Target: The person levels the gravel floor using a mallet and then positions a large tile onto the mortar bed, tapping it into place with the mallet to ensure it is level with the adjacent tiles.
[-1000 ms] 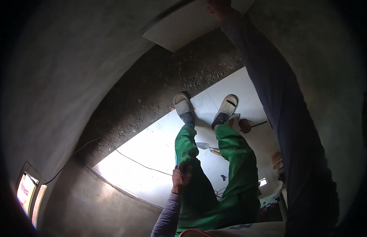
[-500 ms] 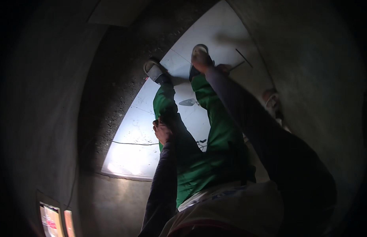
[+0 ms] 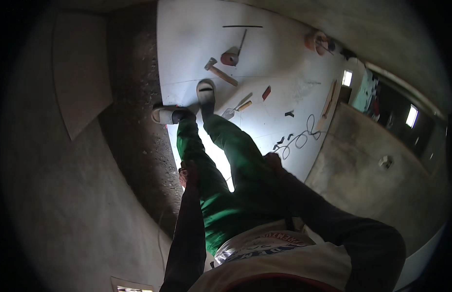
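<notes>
I am standing and looking down at my green trousers [image 3: 221, 194] and white sandals [image 3: 205, 92]. My left hand [image 3: 187, 173] hangs against my left thigh with nothing in it. My right hand [image 3: 273, 160] is low beside my right thigh, dark and hard to read; nothing shows in it. Tools lie on the white tiled floor [image 3: 187, 44] ahead of my feet. Nearest are a trowel [image 3: 234, 110] just right of my right sandal and a wooden-handled hammer [image 3: 219, 73] beyond it.
A strip of rough dark mortar [image 3: 133, 126] runs along the floor's left edge. A large tile [image 3: 80, 73] leans on the left wall. Further out lie a red round tool [image 3: 230, 56], a thin rod [image 3: 243, 26], a coiled cable [image 3: 300, 138] and a wooden board [image 3: 328, 104].
My right arm, raised to the tile a second ago, has dropped to my thigh. The view has swung, bringing the tools on the white floor into sight.
</notes>
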`<state>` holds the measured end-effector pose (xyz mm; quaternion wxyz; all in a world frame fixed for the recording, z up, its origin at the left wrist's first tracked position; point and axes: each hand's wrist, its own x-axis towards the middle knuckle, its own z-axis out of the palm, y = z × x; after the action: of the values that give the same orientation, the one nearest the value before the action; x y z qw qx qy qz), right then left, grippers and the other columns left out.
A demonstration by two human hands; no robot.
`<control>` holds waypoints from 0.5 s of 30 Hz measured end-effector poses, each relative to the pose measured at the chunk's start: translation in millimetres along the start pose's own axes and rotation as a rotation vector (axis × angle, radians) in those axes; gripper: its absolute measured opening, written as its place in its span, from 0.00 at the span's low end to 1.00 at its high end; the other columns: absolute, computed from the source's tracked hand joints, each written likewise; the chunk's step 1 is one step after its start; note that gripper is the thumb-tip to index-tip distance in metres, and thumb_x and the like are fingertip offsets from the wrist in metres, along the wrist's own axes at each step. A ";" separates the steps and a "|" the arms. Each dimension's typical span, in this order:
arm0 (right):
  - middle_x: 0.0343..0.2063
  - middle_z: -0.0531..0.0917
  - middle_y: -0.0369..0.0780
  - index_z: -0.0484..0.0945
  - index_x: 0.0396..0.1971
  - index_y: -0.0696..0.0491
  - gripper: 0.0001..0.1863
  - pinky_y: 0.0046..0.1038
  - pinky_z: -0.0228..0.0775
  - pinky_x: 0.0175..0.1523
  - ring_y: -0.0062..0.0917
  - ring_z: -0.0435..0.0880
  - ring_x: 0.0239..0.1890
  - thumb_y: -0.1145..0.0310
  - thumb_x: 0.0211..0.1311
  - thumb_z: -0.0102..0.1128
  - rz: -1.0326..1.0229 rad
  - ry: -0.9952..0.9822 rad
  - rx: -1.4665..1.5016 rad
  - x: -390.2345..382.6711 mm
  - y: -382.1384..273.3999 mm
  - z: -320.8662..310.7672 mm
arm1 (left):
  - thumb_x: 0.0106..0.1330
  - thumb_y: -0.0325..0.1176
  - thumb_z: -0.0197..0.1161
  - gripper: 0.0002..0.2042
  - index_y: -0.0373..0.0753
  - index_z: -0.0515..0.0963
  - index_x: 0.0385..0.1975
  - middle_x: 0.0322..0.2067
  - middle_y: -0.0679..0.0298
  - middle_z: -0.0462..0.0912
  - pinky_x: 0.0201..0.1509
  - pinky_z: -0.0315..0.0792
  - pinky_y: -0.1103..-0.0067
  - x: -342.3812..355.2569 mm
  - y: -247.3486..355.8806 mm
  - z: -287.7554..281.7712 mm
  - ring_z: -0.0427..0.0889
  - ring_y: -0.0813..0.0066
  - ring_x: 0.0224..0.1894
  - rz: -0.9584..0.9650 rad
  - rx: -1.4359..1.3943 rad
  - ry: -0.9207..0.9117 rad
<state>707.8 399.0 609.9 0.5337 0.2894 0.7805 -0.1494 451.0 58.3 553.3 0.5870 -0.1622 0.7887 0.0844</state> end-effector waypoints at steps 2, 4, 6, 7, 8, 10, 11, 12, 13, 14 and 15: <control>0.27 0.87 0.45 0.85 0.26 0.50 0.13 0.44 0.79 0.39 0.42 0.88 0.33 0.57 0.58 0.59 -0.152 0.099 0.024 -24.4 -10.8 15.8 | 0.70 0.61 0.53 0.34 0.43 0.65 0.68 0.57 0.41 0.78 0.63 0.72 0.54 3.6 -10.3 17.4 0.77 0.39 0.62 0.088 -0.007 -0.014; 0.27 0.87 0.46 0.86 0.28 0.52 0.13 0.44 0.80 0.42 0.44 0.88 0.34 0.59 0.59 0.58 0.053 0.172 0.241 -41.2 -17.5 17.8 | 0.67 0.66 0.57 0.47 0.37 0.52 0.76 0.69 0.37 0.66 0.74 0.61 0.56 7.5 -22.7 32.2 0.66 0.39 0.72 0.234 -0.131 -0.057; 0.31 0.88 0.48 0.86 0.31 0.53 0.15 0.44 0.80 0.45 0.45 0.88 0.37 0.59 0.60 0.57 0.196 0.157 0.427 -56.3 -12.6 17.7 | 0.68 0.65 0.57 0.48 0.35 0.51 0.77 0.70 0.37 0.66 0.74 0.61 0.58 1.0 -41.2 35.9 0.66 0.40 0.72 0.207 -0.026 -0.140; 0.33 0.89 0.48 0.87 0.32 0.54 0.15 0.44 0.81 0.47 0.45 0.89 0.39 0.59 0.61 0.56 0.233 0.128 0.463 -62.9 -6.1 20.7 | 0.68 0.65 0.58 0.49 0.32 0.50 0.77 0.70 0.38 0.65 0.75 0.61 0.60 -5.5 -46.1 35.0 0.65 0.40 0.72 0.162 0.034 -0.230; 0.35 0.89 0.49 0.87 0.34 0.55 0.16 0.44 0.81 0.49 0.46 0.89 0.40 0.59 0.61 0.55 0.232 0.112 0.480 -67.2 2.8 26.3 | 0.68 0.65 0.58 0.49 0.32 0.50 0.77 0.70 0.38 0.65 0.75 0.61 0.60 -13.2 -49.0 32.2 0.65 0.40 0.72 0.175 0.070 -0.215; 0.33 0.89 0.48 0.87 0.33 0.55 0.15 0.44 0.82 0.47 0.44 0.89 0.39 0.61 0.62 0.55 0.219 0.142 0.501 -74.8 23.5 49.4 | 0.70 0.63 0.58 0.48 0.30 0.51 0.76 0.70 0.40 0.67 0.74 0.62 0.64 -40.3 -48.8 26.6 0.68 0.43 0.71 0.440 -0.019 -0.159; 0.31 0.88 0.47 0.86 0.32 0.54 0.14 0.44 0.83 0.45 0.42 0.89 0.37 0.62 0.63 0.54 0.102 0.157 0.311 -71.8 34.7 62.0 | 0.70 0.63 0.58 0.48 0.30 0.51 0.76 0.70 0.40 0.67 0.74 0.62 0.64 -54.7 -44.7 20.4 0.68 0.43 0.71 0.457 0.012 -0.147; 0.29 0.88 0.47 0.85 0.31 0.53 0.13 0.43 0.83 0.42 0.39 0.89 0.36 0.63 0.64 0.54 0.005 0.122 0.112 -69.8 46.7 73.2 | 0.71 0.62 0.58 0.46 0.30 0.53 0.75 0.69 0.43 0.68 0.73 0.63 0.65 -72.6 -41.8 11.0 0.69 0.48 0.70 0.381 -0.040 -0.278; 0.29 0.88 0.47 0.85 0.31 0.53 0.13 0.43 0.83 0.42 0.39 0.89 0.36 0.63 0.64 0.54 -0.013 0.193 0.154 -69.5 59.7 81.2 | 0.72 0.61 0.58 0.44 0.30 0.55 0.75 0.69 0.46 0.70 0.72 0.64 0.67 -92.0 -36.2 5.2 0.71 0.52 0.69 0.299 -0.090 -0.404; 0.27 0.87 0.46 0.85 0.30 0.52 0.12 0.43 0.84 0.40 0.37 0.89 0.35 0.64 0.64 0.53 -0.067 0.211 0.167 -68.4 72.4 85.0 | 0.72 0.61 0.58 0.44 0.30 0.55 0.75 0.69 0.46 0.70 0.72 0.64 0.67 -112.0 -27.7 6.5 0.71 0.52 0.69 0.311 -0.058 -0.384; 0.25 0.86 0.44 0.84 0.29 0.50 0.11 0.43 0.84 0.38 0.36 0.89 0.34 0.65 0.64 0.52 -0.077 0.171 0.159 -70.9 83.9 86.4 | 0.72 0.61 0.58 0.42 0.30 0.59 0.74 0.67 0.48 0.72 0.71 0.65 0.68 -133.4 -20.9 9.4 0.73 0.57 0.67 0.277 -0.138 -0.425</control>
<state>842.2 397.5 648.1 0.4341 0.3123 0.8195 -0.2061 501.2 62.8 678.8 0.7097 -0.0708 0.6549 0.2497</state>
